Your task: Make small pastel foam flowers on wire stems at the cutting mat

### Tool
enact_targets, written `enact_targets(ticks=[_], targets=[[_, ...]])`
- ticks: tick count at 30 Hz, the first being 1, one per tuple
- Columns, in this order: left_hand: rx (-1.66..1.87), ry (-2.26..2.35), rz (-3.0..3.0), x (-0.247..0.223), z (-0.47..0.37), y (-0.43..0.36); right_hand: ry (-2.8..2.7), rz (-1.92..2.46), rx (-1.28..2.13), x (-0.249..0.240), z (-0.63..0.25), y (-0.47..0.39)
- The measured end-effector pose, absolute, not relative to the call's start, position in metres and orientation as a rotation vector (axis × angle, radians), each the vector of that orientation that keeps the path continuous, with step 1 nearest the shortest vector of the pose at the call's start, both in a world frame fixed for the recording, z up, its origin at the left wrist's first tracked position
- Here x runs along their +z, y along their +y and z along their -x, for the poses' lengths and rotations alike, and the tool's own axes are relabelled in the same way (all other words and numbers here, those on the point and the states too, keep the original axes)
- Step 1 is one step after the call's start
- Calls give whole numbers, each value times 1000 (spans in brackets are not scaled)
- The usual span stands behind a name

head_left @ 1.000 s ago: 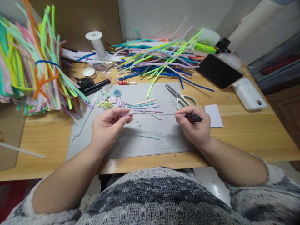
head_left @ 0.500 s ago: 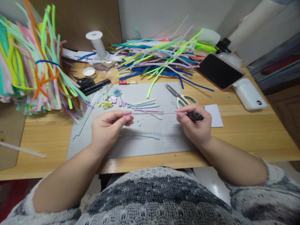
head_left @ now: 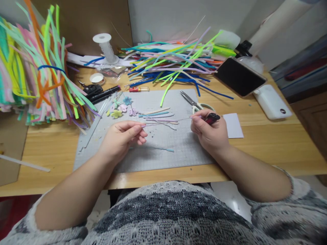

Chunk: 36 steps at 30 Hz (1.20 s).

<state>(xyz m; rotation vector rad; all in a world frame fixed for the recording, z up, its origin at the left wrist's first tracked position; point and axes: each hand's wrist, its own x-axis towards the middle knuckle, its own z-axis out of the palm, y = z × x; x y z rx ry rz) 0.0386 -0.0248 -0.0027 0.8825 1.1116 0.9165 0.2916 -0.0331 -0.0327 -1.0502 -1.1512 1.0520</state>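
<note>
A thin, mostly bare pipe cleaner [head_left: 182, 119] with a little lilac fuzz stretches between my hands above the grey cutting mat [head_left: 163, 160]. My left hand [head_left: 116, 136] pinches one end between thumb and forefinger, its other fingers loosely curled. The far end sits in the pinch of my right hand [head_left: 211, 134]. Tucked in that same hand is a tool with a black and dark red handle [head_left: 212, 118]; its working end is hidden. Short pipe cleaner pieces [head_left: 155, 115] lie beyond on the mat, and a thinned blue piece [head_left: 166, 149] lies nearer me.
White-handled scissors [head_left: 189, 98] lie behind my right hand. Small fuzzy flowers [head_left: 117, 114] rest at the mat's back left. Pipe cleaner heaps stand left [head_left: 51, 78] and behind [head_left: 173, 61]. A phone [head_left: 240, 77], a white device [head_left: 272, 102] and white paper [head_left: 233, 126] are right.
My right hand has risen slightly and shifted a little left, tilting the pipe cleaner up on that side. Less lilac fuzz shows at the right fingertips. My left hand has turned slightly.
</note>
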Motion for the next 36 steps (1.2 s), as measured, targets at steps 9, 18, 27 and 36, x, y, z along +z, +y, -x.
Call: enact_targets(ticks=[9,18,27,36], targets=[[910,1115,-993,-4,-36,-24,-1131,1037,1169,-31,-293,-30],[630,1335,-2077,8,8,-61,-2165,1079,1045,-5,-295,-49],[1030,1609,-2009,-42,45,-144,-2730,1100,560,-12,-240,-88],[1263,1562,-2044,-61,70,-147,-2586,879,143,-15,-158,-106]])
